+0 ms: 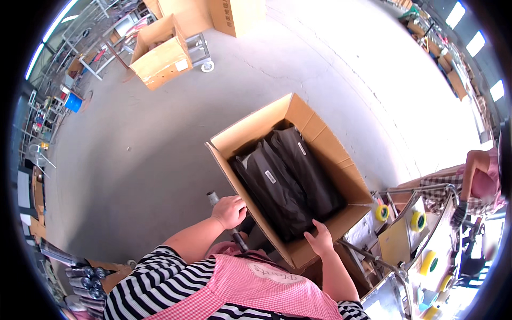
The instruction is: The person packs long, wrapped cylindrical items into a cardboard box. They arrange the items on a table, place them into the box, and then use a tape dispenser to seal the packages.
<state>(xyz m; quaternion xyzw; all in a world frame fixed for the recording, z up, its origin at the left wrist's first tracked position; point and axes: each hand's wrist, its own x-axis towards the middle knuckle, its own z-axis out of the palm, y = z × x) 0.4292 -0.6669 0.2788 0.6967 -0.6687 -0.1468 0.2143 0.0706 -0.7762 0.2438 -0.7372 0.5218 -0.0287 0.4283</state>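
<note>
An open cardboard box (333, 152) stands tilted in front of me with its top facing up. Inside lie dark packages (274, 178) in black plastic, side by side, with small white labels. My left hand (229, 212) is closed against the outside of the box's left wall, its fingertips partly hidden there. Over the near right rim reaches my right hand (320, 239), with fingers stretched and apart by the near end of the packages. Whether it touches them I cannot tell. A grey metal tube (213, 198) shows just beside my left hand.
Another open carton (166, 66) sits on a wheeled cart (207, 65) at the far left, near a tall carton (234, 17). On my right are a metal-framed table with yellow tape rolls (418, 221) and a co-worker (482, 176). Wrapped rolls (85, 282) lie at lower left.
</note>
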